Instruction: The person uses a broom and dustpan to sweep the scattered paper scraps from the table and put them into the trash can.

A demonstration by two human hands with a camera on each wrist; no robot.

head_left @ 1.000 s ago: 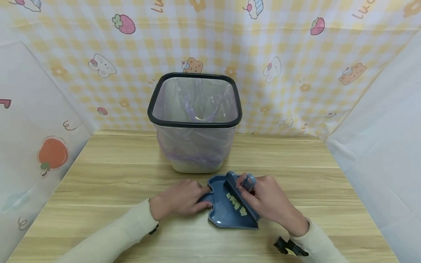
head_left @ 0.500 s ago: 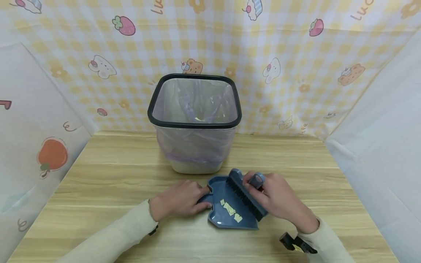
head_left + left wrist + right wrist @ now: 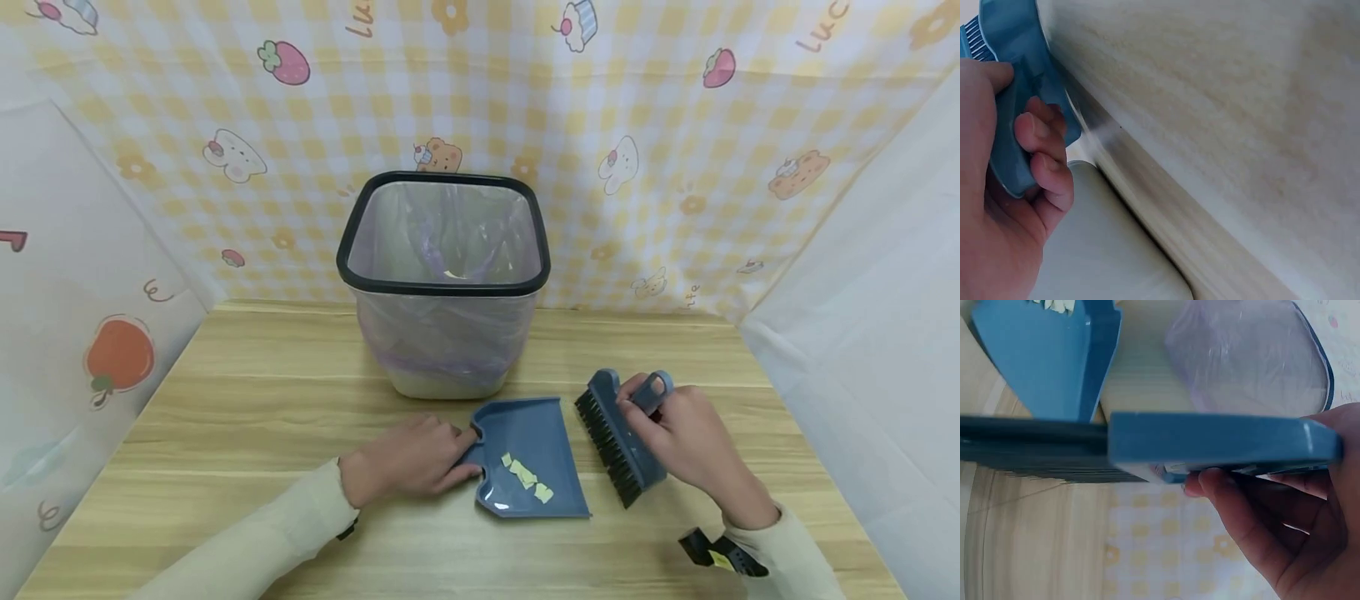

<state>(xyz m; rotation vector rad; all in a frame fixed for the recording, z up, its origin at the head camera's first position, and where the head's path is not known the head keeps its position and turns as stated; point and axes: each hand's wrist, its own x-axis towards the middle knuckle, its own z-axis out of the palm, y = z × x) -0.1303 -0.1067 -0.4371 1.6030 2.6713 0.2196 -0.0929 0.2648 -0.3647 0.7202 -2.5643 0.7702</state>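
Note:
A blue dustpan [image 3: 528, 433] lies on the table with several small pale-yellow paper scraps [image 3: 523, 474] on it. My left hand [image 3: 412, 454] grips the dustpan's short handle; in the left wrist view its fingers [image 3: 1044, 134] curl round that handle. To the right of the pan, my right hand [image 3: 686, 433] holds a blue hand brush [image 3: 626, 437] with dark bristles by its looped handle. The brush is tilted and apart from the pan, its bristles facing left. In the right wrist view the brush [image 3: 1222, 440] hides part of the fingers.
Behind the dustpan stands a trash bin [image 3: 442, 289] with a black rim and a translucent purple liner. A light scrap shows inside it. The wood-grain table [image 3: 262, 375] ends at a checked cloth backdrop [image 3: 300, 192], with white cloth on both sides.
My right hand has drawn the brush rightward, off the dustpan. The scraps were shifted left on the pan, then stayed put. My left hand keeps its grip in the same place.

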